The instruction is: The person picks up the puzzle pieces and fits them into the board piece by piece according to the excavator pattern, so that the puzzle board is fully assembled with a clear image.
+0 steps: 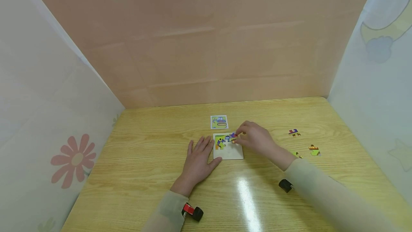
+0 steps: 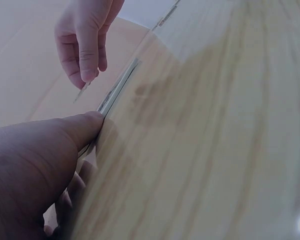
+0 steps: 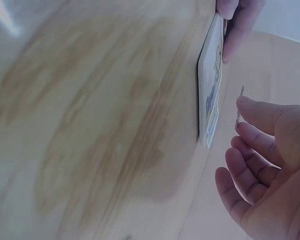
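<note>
A white puzzle board (image 1: 233,154) lies on the table, with some joined pieces (image 1: 220,141) showing a yellow and blue picture in its upper left. My left hand (image 1: 197,164) lies along the board's left side, fingers extended, its thumb (image 2: 85,127) touching the near edge. Between thumb and index finger, my right hand (image 1: 257,139) pinches a thin puzzle piece (image 3: 238,120) seen edge-on in the right wrist view. It is raised above the board's upper right part. The fingers partly cover the piece in the head view.
Behind the board lies a small picture card (image 1: 219,121) with a digger. Loose puzzle pieces lie to the right: one at the back (image 1: 294,132), one farther right (image 1: 314,150), and one (image 1: 298,155) partly covered by the right sleeve. Cloth walls edge the wooden table (image 1: 154,153).
</note>
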Demonstrator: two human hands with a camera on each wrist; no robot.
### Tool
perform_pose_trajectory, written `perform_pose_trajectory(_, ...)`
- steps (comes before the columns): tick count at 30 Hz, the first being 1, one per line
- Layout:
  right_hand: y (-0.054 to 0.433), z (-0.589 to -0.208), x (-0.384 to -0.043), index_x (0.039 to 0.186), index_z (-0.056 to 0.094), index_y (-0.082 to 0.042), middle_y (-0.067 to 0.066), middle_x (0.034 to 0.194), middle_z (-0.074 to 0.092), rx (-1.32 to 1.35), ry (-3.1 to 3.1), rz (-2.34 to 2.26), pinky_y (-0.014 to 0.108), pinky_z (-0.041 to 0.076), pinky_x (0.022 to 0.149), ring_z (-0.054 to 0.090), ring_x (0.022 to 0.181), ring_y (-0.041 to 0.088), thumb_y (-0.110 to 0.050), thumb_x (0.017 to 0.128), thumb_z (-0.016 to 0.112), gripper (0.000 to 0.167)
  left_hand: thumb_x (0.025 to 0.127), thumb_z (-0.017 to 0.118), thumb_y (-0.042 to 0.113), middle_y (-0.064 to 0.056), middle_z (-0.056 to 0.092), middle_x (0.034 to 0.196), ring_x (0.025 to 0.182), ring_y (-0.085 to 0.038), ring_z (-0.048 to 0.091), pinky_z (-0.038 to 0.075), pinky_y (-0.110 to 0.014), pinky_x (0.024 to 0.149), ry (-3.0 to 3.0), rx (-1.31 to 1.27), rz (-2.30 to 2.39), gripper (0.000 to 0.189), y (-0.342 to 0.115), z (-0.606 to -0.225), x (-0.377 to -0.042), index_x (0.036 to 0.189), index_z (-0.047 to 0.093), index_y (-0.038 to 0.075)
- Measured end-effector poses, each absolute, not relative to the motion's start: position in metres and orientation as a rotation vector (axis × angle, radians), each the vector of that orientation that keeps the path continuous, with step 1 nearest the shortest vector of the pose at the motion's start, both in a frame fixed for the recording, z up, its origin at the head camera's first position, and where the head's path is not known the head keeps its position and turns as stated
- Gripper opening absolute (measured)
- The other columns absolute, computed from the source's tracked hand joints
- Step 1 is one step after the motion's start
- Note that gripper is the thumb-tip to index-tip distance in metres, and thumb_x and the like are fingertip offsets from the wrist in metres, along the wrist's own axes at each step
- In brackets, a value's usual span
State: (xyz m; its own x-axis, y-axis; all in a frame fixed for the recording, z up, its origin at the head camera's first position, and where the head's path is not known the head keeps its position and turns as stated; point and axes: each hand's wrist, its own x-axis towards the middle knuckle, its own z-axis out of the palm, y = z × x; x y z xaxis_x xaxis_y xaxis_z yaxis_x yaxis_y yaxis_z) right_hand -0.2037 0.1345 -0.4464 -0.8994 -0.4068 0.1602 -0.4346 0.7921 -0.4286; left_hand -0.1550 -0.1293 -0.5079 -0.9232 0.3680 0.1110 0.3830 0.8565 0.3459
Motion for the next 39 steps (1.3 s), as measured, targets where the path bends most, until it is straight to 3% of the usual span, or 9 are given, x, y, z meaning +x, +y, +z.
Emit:
perform_pose_trajectory(5, 0.125, -0.449, -0.204, 0.106, 0.084, -0.010, 0.007, 0.116, 0.075, 0.719, -2.932, 0.650, 0.043, 0.063, 0.078, 0.069, 0.096, 0.023, -0.024, 0.092, 0.093, 0.022, 0.110, 0.061, 0.059, -0.009, 0.040, 0.176, 0.166, -0.033, 0.029, 0.007, -0.064, 0.134, -2.981, -0.606, -0.569, 0.078, -0.129, -0.509, -0.155, 0.167, 0.049, 0.008)
perform_pose_trajectory(15, 0.113, -0.456, -0.204, 0.099, 0.085, -0.014, 0.002, 0.112, 0.075, 0.758, -2.934, 0.599, 0.044, 0.064, 0.082, 0.070, 0.101, 0.024, -0.025, 0.091, 0.094, 0.016, 0.110, 0.060, 0.061, -0.009, 0.038, 0.177, 0.166, -0.032, 0.027, 0.005, -0.063, 0.135, -2.997, -0.602, -0.558, 0.078, -0.128, -0.509, -0.155, 0.168, 0.048, 0.009)
perform_pose_trajectory(39, 0.111, -0.462, -0.202, 0.100, 0.084, -0.015, 0.001, 0.111, 0.074, 0.778, -2.964, 0.510, 0.039, 0.063, 0.078, 0.067, 0.100, 0.021, -0.030, 0.091, 0.094, 0.020, 0.110, 0.060, 0.060, -0.009, 0.038, 0.176, 0.166, -0.032, 0.027, 0.006, -0.062, 0.135, -2.988, -0.604, -0.575, 0.078, -0.127, -0.509, -0.154, 0.167, 0.049, 0.009)
